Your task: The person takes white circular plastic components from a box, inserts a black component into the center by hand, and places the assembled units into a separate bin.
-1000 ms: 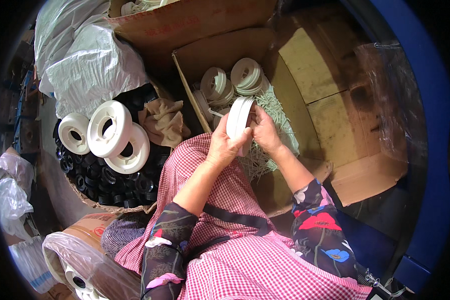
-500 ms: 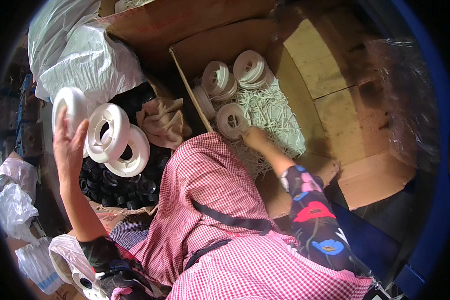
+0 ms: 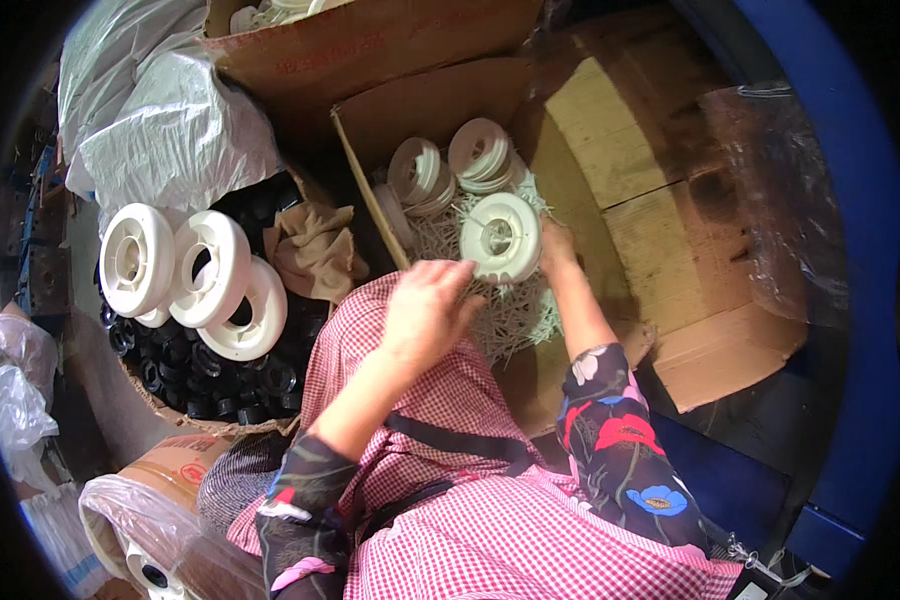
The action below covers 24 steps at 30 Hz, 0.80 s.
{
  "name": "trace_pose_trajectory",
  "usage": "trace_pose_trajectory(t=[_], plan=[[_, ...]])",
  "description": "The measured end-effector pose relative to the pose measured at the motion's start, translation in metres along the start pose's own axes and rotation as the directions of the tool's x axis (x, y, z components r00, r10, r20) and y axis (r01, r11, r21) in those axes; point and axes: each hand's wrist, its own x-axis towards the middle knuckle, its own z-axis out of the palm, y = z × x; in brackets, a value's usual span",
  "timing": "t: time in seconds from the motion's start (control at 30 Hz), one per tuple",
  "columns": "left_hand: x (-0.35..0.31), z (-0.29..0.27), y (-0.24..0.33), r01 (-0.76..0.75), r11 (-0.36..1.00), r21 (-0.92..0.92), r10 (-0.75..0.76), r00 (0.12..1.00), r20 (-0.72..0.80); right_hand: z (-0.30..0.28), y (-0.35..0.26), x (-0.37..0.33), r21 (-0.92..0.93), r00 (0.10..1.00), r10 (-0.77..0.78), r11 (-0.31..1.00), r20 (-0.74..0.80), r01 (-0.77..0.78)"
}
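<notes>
A white ring (image 3: pixel 477 250) is above the open carton (image 3: pixel 363 180), its right edge gripped by the right of the two hands (image 3: pixel 558 250); the left hand (image 3: pixel 425 312) is half open, fingertips at the ring's rim, contact unclear. Beneath lie loose white strips (image 3: pixel 510 322) and stacked discs (image 3: pixel 420 178). The carton's left wall stands between these and a container of black parts (image 3: pixel 225 385), topped by larger white rings (image 3: pixel 250 335) and brown cloth (image 3: pixel 312 252). Beyond are a plastic sack (image 3: pixel 180 130), grey floor (image 3: pixel 85 365) and, rightward, cardboard (image 3: pixel 670 240).
</notes>
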Motion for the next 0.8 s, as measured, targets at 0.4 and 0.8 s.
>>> trace_pose_trajectory(t=[0.4,0.8], plan=[[-0.007,0.093,-0.007,0.072,0.944,0.323,-0.116,0.986,0.12,0.014,-0.011,-0.059,0.001,0.862,0.363,0.922,0.355,-0.388],[-0.001,0.076,-0.009,0.002,0.992,0.128,-0.038,0.959,0.279,0.003,-0.015,-0.048,-0.033,0.862,0.423,0.901,0.279,-0.432]])
